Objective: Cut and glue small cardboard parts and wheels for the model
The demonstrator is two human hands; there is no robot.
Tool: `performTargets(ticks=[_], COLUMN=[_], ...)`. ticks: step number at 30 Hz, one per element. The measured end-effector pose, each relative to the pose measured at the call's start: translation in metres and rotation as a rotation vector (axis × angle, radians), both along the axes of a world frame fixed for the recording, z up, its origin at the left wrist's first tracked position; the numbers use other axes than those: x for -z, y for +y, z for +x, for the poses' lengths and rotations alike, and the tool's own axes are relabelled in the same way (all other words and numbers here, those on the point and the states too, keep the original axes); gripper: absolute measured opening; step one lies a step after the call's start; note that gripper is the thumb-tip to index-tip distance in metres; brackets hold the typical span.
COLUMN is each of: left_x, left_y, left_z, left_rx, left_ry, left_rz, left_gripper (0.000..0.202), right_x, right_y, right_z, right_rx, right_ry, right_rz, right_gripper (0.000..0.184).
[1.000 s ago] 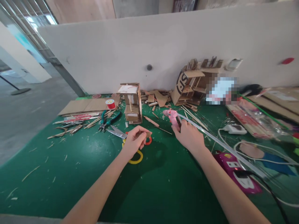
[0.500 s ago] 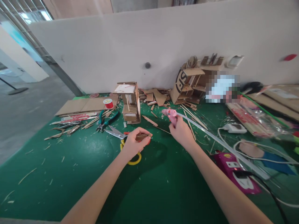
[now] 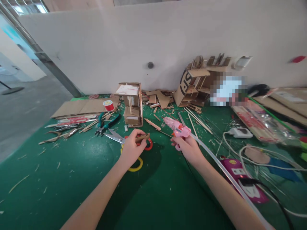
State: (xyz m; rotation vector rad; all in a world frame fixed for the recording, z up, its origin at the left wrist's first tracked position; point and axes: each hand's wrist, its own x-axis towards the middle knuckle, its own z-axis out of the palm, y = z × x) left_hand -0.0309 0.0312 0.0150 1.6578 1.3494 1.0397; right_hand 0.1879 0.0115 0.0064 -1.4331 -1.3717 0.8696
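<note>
My left hand is closed on a small brown cardboard piece, held just above the green table. My right hand grips a pink glue gun, lifted off the table with its nozzle pointing left toward the cardboard piece. A long clear glue stick runs back from the gun along my right forearm. Scissors with red and yellow handles lie under my left hand.
A small cardboard tower stands behind my hands, a larger cardboard model against the white wall. Green pliers, a red thread spool, flat cardboard and wood scraps lie left. A purple power strip and cables lie right.
My right hand has picked up the pink glue gun from the table and brought it nearer, nozzle toward the cardboard piece. My left hand has stayed put, holding that piece.
</note>
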Motion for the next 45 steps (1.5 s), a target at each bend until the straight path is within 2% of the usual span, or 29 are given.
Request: performTargets(ticks=[3,9,13,16,19,23,25,27,30,35,41,45], left_x=[-0.001,0.001,0.004,0.004,0.004,0.003,0.004,0.005,0.008,0.008,0.008,0.009], left_y=[0.001,0.004,0.006,0.007,0.007,0.007,0.007,0.007,0.008,0.008,0.007,0.007], left_z=[-0.002,-0.006,-0.006,-0.006,-0.006,-0.007,-0.007,-0.007,-0.008,-0.008,-0.007,-0.007], left_rx=[-0.034,-0.062,-0.066,-0.068,-0.061,-0.042,-0.024,-0.012,-0.013,-0.004,0.031,0.021], left_ry=[0.056,0.169,0.202,0.222,0.227,0.223,0.227,0.238,0.243,0.257,0.255,0.250], left_rz=[0.049,0.179,0.180,0.181,0.199,0.237,0.254,0.273,0.315,0.362,0.388,0.381], left_gripper=[0.011,0.008,0.009,0.010,0.011,0.009,0.008,0.008,0.009,0.010,0.014,0.011], right_x=[-0.005,-0.002,0.003,0.006,0.008,0.009,0.006,0.003,0.001,0.006,0.014,0.018], right_y=[-0.016,-0.022,-0.022,-0.024,-0.024,-0.022,-0.021,-0.022,-0.026,-0.028,-0.028,-0.029], right_z=[-0.006,-0.010,-0.010,-0.009,-0.006,0.001,0.002,0.002,0.000,0.000,0.000,0.001], right_rx=[-0.079,-0.132,-0.139,-0.158,-0.103,0.026,-0.023,-0.152,-0.304,-0.310,-0.319,-0.349], right_ry=[0.164,0.178,0.124,0.151,0.161,0.243,0.263,0.221,0.100,-0.013,-0.049,-0.072], right_rz=[-0.152,-0.132,-0.189,-0.135,-0.087,-0.169,-0.245,-0.293,-0.259,-0.150,-0.160,-0.161], right_gripper=[0.019,0.022,0.027,0.028,0.026,0.030,0.033,0.034,0.030,0.027,0.023,0.028])
